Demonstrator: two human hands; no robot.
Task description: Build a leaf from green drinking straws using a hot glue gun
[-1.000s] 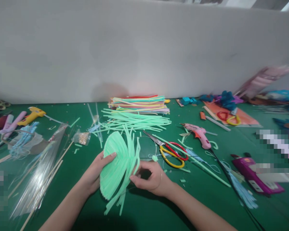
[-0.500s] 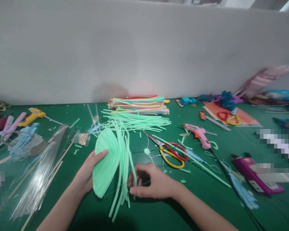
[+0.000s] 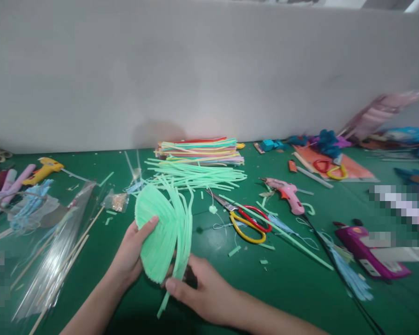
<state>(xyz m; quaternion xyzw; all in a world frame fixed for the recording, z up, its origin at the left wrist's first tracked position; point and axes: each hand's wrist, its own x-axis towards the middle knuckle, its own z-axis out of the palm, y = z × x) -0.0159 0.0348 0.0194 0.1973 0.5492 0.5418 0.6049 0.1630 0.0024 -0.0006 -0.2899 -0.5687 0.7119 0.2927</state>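
Head view, desk: green surface [image 3: 300,288] running up to a pale wall along its far edge.
Cellophane sheets [image 3: 52,251]: clear, with thin wooden sticks, spread across the near left corner.
Mixed straw stack [image 3: 200,150]: many colours, lying flat against the far edge at the middle.
Loose green straws [image 3: 195,174]: scattered heap just in front of that stack.
Green straw fan [image 3: 164,232]: pale green straws bundled into a rounded fan, held upright above the near middle of the desk, loose ends trailing down toward the near edge.
Left hand [image 3: 131,256]: fingers closed on the fan's left side, thumb pressed across its face.
Right hand [image 3: 202,293]: fingers curled around the fan's lower stems, gripping them from below and behind.
Purple tool [image 3: 366,253]: lying toward the right edge.
Scissors [image 3: 244,218]: red and yellow handles, blades pointing to the far left, right of the fan.
Pink glue gun [image 3: 288,195]: beyond the scissors, toward the right.
Yellow glue gun [image 3: 43,168]: near the far left corner.
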